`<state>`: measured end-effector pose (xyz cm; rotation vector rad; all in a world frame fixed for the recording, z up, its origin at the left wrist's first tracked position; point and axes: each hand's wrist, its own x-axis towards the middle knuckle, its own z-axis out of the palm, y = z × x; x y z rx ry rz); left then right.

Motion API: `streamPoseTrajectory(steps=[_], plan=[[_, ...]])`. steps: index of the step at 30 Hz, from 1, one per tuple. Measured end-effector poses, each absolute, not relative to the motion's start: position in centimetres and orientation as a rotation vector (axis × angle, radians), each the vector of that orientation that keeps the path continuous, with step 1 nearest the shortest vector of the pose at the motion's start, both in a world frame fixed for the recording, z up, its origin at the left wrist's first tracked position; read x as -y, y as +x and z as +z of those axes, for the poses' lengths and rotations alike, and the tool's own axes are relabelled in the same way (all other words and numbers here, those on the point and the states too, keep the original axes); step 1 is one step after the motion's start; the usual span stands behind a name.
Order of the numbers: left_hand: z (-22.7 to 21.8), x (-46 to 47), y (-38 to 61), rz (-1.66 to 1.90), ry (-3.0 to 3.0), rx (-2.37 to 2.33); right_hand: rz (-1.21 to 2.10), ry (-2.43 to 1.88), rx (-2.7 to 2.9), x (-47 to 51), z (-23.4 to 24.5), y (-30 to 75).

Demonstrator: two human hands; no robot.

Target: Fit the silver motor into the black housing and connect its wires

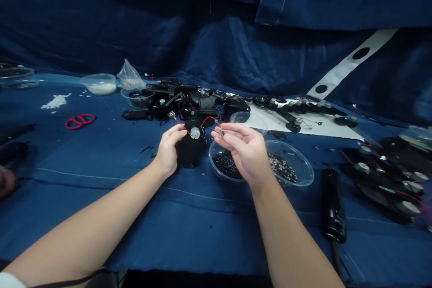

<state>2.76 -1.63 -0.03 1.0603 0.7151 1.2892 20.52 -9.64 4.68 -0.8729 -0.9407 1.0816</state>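
Observation:
My left hand (167,150) grips a black plastic housing (189,149) from its left side. A small silver-ended motor (195,132) sits in the top of the housing, and thin red wires run out from it. My right hand (245,153) pinches a small metal terminal (221,132) on the end of one red wire, between thumb and forefinger. A second terminal (172,115) sticks out on the far left. Below my right hand lies a clear plastic bowl (293,147) holding small black and grey parts, partly hidden by that hand.
Blue cloth (111,229) covers the work surface. Behind the hands lies a heap of black parts (189,101). Red-handled scissors (80,121), a bowl of white granules (98,84) and a black cylindrical handle (332,204) lie around. Another person's hand (6,182) shows at the left edge.

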Motion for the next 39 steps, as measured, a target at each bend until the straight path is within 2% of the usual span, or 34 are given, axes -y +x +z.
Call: streamPoseTrajectory(steps=[39], plan=[[0.03,1.63,2.79,1.269,1.044,-0.673,1.072,-0.937,0.951,9.13,4.02,20.58]])
